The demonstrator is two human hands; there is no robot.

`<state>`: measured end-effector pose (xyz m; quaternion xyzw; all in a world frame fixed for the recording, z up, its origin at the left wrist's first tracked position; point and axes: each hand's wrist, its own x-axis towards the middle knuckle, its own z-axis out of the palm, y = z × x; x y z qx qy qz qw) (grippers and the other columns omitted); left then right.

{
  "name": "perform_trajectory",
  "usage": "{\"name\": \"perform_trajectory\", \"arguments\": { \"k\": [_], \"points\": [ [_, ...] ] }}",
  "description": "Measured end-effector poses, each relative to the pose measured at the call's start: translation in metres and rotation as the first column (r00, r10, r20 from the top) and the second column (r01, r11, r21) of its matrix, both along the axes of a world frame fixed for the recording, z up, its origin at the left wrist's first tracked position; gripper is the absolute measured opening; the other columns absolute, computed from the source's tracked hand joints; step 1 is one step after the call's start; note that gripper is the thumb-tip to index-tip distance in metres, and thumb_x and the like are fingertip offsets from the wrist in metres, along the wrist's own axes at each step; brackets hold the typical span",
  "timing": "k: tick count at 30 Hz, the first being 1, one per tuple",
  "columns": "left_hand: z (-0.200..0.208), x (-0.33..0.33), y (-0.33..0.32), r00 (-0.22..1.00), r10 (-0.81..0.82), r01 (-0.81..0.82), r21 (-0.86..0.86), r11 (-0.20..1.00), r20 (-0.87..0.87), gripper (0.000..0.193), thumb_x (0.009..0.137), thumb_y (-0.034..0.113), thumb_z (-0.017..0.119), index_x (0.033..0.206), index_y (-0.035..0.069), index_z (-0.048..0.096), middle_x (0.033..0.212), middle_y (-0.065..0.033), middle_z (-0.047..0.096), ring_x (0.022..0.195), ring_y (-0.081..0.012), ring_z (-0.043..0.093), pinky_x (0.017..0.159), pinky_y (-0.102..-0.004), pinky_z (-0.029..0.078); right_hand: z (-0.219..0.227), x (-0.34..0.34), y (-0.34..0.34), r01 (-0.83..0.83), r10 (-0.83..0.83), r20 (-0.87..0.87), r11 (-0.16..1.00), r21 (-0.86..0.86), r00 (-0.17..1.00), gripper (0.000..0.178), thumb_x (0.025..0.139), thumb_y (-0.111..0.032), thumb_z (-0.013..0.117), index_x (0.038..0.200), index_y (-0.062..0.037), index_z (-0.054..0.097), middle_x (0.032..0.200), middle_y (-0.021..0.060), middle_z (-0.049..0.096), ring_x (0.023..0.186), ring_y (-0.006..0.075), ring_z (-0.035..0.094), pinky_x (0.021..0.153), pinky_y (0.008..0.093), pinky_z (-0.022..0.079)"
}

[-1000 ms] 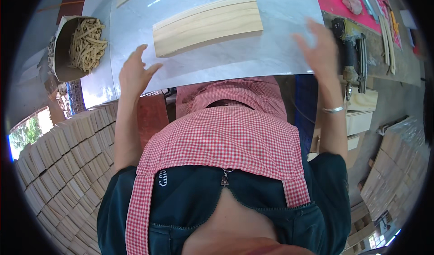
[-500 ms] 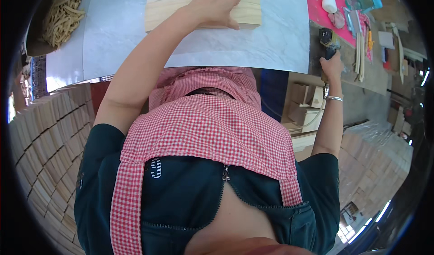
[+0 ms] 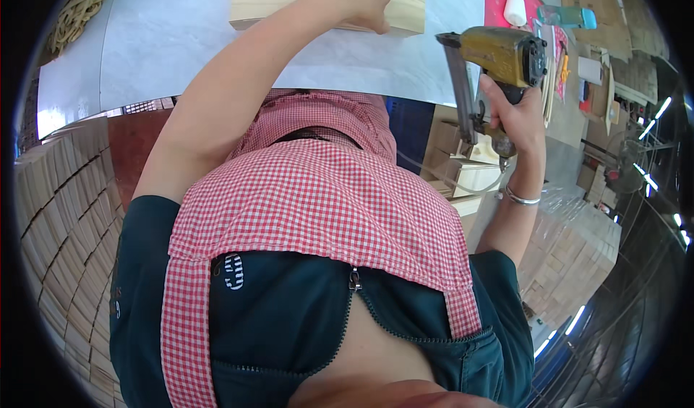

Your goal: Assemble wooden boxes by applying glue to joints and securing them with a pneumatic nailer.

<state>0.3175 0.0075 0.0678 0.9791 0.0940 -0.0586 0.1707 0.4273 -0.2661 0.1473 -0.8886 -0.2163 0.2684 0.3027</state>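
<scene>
My right hand (image 3: 522,115) is wrapped round the black grip of a pneumatic nail gun (image 3: 499,50) with a worn yellow body. It holds the tool raised at the table's right edge, its dark magazine on the left side and a pale hose at the grip's base. At the top of the view, my left hand (image 3: 369,1) lies across a long pale wooden block (image 3: 271,1), thumb at its near edge. The other fingers are partly cut off by the frame. Lines along the wood run lengthwise; whether it is one piece or several cannot be made out.
The block lies on a marbled white table (image 3: 181,53). A bin of wood strips (image 3: 79,10) stands at the far left. Beyond the nail gun are a white bottle (image 3: 515,9) and a turquoise-lidded container (image 3: 567,17). Wood stacks (image 3: 65,198) fill the lower left; wrapped stacks (image 3: 571,245) stand right.
My right hand has lifted the nail gun from the right side and brought it left, nearer the block. The left hand stays on the wood. The whole view has shifted slightly.
</scene>
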Motion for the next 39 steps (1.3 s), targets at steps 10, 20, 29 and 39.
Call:
{"name": "perform_trajectory", "arguments": {
  "k": [10,20,29,39],
  "points": [
    [-0.010,0.001,-0.010,1.000,0.011,-0.012,-0.072,0.997,-0.007,0.042,0.069,0.035,0.077,0.100,0.007,0.067,0.102,-0.0170,0.064,0.098,-0.0339,0.061,0.089,-0.0469,0.046,-0.007,-0.015,0.017,-0.079,0.080,-0.041,0.996,0.029,0.996,0.032,0.088,-0.028,0.079,0.080,-0.0002,0.066,0.051,0.0011,0.054,0.040,0.0097,0.047,0.039,0.0238,0.037],
    [0.030,0.042,-0.019,0.995,-0.019,0.013,-0.059,0.998,-0.099,0.055,0.067,0.039,0.083,0.107,0.005,0.064,0.119,-0.0214,0.061,0.116,-0.0382,0.056,0.100,-0.0548,0.043,0.012,0.020,0.003,-0.036,0.036,-0.070,0.999,-0.002,0.997,0.032,0.088,-0.028,0.078,0.081,0.0009,0.067,0.050,0.0003,0.053,0.039,0.0097,0.047,0.039,0.0231,0.037],
    [-0.037,-0.125,0.073,0.989,0.117,-0.128,-0.116,0.985,-0.092,0.058,0.066,0.030,0.084,0.110,0.002,0.059,0.119,-0.0224,0.057,0.113,-0.0405,0.054,0.103,-0.0561,0.042,-0.012,-0.039,0.016,-0.074,0.074,0.006,0.995,0.061,0.997,0.031,0.088,-0.026,0.079,0.081,0.0011,0.067,0.051,0.0009,0.054,0.039,0.0104,0.047,0.039,0.0233,0.038],
    [-0.029,-0.104,0.034,0.983,0.179,-0.171,-0.142,0.975,0.049,0.041,0.066,0.022,0.079,0.099,0.002,0.062,0.102,-0.0213,0.059,0.097,-0.0379,0.057,0.089,-0.0447,0.050,0.000,-0.045,0.036,-0.170,0.170,-0.033,0.985,0.006,0.985,0.030,0.088,-0.026,0.079,0.087,0.0016,0.068,0.056,0.0017,0.056,0.040,0.0091,0.048,0.038,0.0226,0.039]
  ]
}}
